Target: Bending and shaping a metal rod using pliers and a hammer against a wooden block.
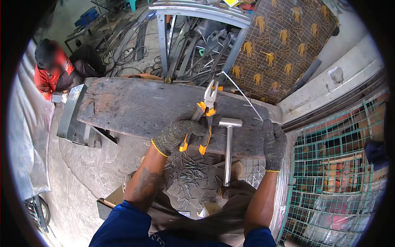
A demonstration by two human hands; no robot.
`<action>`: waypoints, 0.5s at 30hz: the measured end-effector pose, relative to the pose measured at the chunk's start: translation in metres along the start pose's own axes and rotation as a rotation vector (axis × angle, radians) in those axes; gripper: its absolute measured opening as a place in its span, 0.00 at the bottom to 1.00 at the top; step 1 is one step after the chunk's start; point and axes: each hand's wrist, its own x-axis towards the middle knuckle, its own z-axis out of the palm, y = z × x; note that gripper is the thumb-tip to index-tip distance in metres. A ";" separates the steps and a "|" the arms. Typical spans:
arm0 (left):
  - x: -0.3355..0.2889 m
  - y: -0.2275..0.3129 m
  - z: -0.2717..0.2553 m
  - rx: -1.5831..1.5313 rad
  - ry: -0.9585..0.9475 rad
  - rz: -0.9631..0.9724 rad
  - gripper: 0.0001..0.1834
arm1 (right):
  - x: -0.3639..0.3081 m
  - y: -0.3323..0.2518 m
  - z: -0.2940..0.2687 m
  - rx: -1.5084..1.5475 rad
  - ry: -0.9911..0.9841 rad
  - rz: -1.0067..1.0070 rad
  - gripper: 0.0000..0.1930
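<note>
My left hand (181, 135), in a dark knit glove with a yellow cuff, grips a pair of combination pliers (210, 109) with black and orange-yellow handles. Its jaws point away from me above the dark wooden bench (135, 103). My right hand (274, 146), gloved alike, is closed at the bench's right end, with the near end of a thin pale metal rod (242, 95) at its fingertips. That rod slants up to the far left and has a small bend at its tip. Between my hands lies an all-metal hammer (228, 144), its handle jutting past the near edge.
Many short cut metal pieces (193, 168) litter the floor between my feet. A green wire mesh (329, 173) stands at right, a patterned board (279, 49) at far right. Behind the bench are a metal frame (201, 13) and scrap bars. A person (53, 70) crouches at far left.
</note>
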 end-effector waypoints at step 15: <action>-0.003 0.000 -0.008 -0.092 -0.060 -0.002 0.28 | -0.002 -0.001 -0.009 0.048 -0.027 -0.030 0.09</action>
